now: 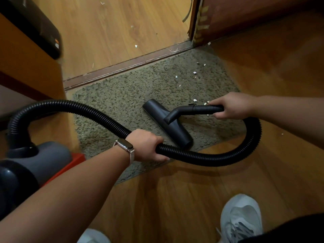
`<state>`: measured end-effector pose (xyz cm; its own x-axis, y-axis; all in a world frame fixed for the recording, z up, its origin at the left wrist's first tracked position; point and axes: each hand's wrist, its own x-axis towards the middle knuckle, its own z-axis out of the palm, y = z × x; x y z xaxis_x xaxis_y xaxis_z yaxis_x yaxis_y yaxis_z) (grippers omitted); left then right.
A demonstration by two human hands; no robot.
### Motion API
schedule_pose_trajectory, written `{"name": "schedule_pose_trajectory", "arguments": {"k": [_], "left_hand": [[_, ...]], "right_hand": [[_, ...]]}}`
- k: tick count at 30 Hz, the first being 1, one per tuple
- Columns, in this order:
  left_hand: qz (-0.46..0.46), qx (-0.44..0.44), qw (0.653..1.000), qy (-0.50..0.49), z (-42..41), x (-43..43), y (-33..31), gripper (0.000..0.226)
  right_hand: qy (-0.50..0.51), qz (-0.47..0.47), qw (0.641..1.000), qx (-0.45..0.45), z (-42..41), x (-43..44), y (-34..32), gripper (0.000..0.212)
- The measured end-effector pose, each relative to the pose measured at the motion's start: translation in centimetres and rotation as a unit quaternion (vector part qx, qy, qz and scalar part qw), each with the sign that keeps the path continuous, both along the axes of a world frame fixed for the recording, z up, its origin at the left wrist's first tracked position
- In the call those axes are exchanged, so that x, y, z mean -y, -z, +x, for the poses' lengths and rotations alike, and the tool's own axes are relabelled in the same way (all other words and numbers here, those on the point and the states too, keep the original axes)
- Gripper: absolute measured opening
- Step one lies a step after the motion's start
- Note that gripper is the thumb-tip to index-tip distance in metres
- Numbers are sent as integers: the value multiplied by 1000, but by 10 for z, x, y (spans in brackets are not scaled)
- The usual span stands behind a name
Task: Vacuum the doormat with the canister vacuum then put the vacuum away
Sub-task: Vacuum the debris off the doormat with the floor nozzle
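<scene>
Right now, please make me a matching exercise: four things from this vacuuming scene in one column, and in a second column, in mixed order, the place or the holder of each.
Column one
1. floor nozzle
2. ribbed hose
3. rigid tube
4. paper scraps

Column two
A. held by the right hand
B. scattered on the right part of the doormat
C. held by the left hand
D. lying on the middle of the doormat

Pairs: 1-D, 2-C, 3-A, 4-B.

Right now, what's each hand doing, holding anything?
Left hand: grips the black hose.
Right hand: grips the nozzle handle.
</scene>
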<state>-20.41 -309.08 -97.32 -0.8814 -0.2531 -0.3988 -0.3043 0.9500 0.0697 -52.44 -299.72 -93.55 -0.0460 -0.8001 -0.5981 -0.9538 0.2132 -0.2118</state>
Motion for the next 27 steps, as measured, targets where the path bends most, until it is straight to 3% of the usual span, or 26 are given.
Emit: {"name": "schedule_pose_trajectory", "arguments": {"k": [11,19,27], "left_hand": [[6,-12,999,-35,-5,1,-5,59],[3,-15,1000,-24,-5,2,-4,57],[9,-9,1000,-27,-5,0,-5,57]], "right_hand": [[56,-15,997,-49,-32,0,-9,20],[70,-27,997,-26,-30,0,-12,17],[40,9,998,-43,-27,-4,-12,29]]}}
